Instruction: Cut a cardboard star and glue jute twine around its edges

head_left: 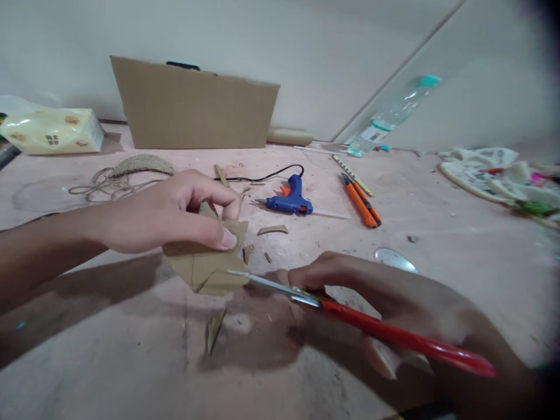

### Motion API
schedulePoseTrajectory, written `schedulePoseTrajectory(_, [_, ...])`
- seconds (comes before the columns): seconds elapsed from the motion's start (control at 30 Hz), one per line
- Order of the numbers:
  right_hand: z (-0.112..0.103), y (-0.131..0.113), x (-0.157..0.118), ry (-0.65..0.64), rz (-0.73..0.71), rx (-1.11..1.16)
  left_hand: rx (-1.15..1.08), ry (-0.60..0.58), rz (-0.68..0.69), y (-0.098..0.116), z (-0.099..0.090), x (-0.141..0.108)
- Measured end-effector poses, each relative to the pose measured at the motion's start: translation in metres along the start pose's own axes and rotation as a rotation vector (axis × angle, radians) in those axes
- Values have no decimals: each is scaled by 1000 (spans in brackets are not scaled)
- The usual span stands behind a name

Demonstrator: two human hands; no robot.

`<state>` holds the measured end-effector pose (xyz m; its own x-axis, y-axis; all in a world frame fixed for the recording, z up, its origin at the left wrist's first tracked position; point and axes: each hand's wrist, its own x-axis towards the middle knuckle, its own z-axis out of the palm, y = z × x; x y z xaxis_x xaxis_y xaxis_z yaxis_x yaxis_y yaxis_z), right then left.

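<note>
Two hands: left hand [175,213] grip pinches cardboard piece [205,262]; right hand [371,291] grip clamps red scissors [350,318]

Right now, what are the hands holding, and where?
Left hand pinches the cardboard piece by its top edge; right hand grips the scissors by the red handles.

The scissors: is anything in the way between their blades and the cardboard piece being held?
Nothing visible. The scissors, held in the right hand, already have their blade tips at the lower edge of the cardboard piece, which the left hand pinches from above.
</note>
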<state>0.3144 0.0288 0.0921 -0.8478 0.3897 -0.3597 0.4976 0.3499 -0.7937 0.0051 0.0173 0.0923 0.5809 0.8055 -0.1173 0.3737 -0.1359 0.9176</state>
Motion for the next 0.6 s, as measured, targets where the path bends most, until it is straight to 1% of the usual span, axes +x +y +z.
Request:
schedulePoseTrajectory(0.1, [-1, -3, 3, -55, 47, 81, -30, -84, 0, 2, 2, 6])
schedulePoseTrajectory(0.17, [-1, -1, 4, -43, 58, 72, -46, -127, 11, 3, 4, 9])
schedulePoseTrajectory(0.33, [2, 3, 1, -60, -1, -12, -59, -165, 17, 3, 6, 14])
schedulePoseTrajectory(0.4, [8, 1, -4, 12, -8, -110, -84, -174, 0, 1, 6, 15])
schedulePoseTrajectory(0.5, [20, -6, -12, 189, -9, -237, -107, -196, -27, -2, 4, 14])
schedulePoseTrajectory(0.53, [23, -8, -13, 228, -12, -253, -111, -205, -36, -2, 4, 14])
schedulePoseTrajectory(0.6, [24, -8, -14, 242, -18, -264, -121, -220, -54, -4, 3, 14])
